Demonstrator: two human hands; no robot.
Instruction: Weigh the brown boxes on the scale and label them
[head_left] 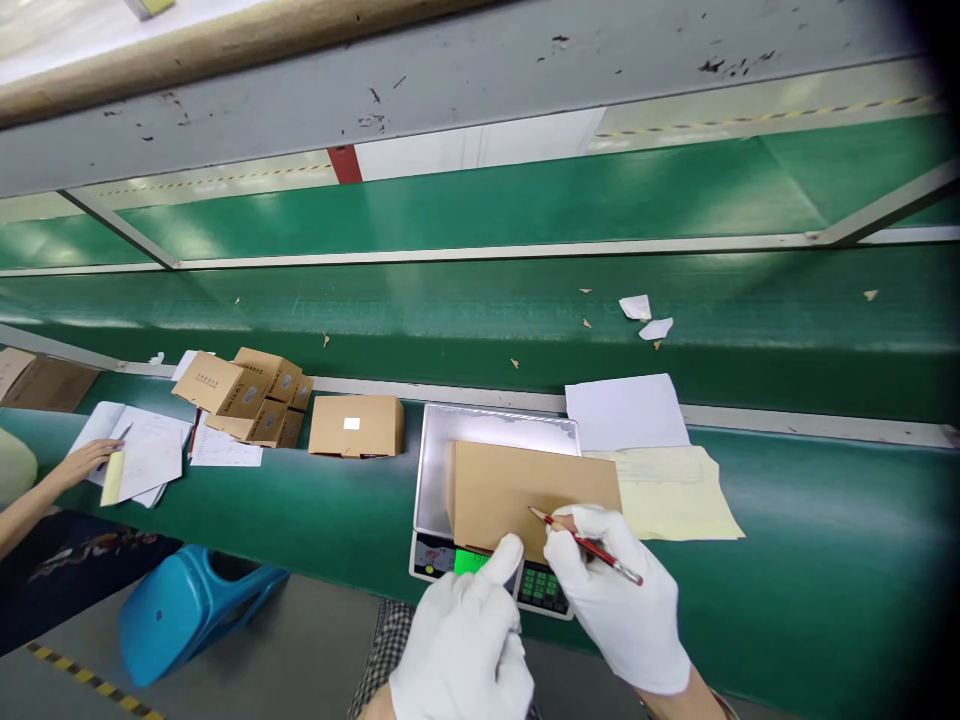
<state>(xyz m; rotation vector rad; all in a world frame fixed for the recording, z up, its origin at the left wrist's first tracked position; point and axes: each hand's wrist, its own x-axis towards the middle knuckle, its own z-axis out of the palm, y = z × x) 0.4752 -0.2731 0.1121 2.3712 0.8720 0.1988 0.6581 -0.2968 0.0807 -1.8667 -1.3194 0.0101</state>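
A plain brown cardboard box (517,485) rests on the metal pan of a digital scale (435,490), which shows a lit green display and a keypad. My right hand (626,600), in a white glove, is closed on a red pencil (600,552) whose tip is at the box's top face. My left hand (465,635), also gloved in white, is at the box's near edge with one finger extended and the others curled; it covers part of the scale's front panel. Whether it grips anything is hidden.
White paper (626,410) and a yellowish sheet (675,490) lie right of the scale. Left of it are a brown box with a white label (356,425) and several stacked small boxes (247,390). Another person's hand (86,460) touches papers; a blue stool (169,610) stands below.
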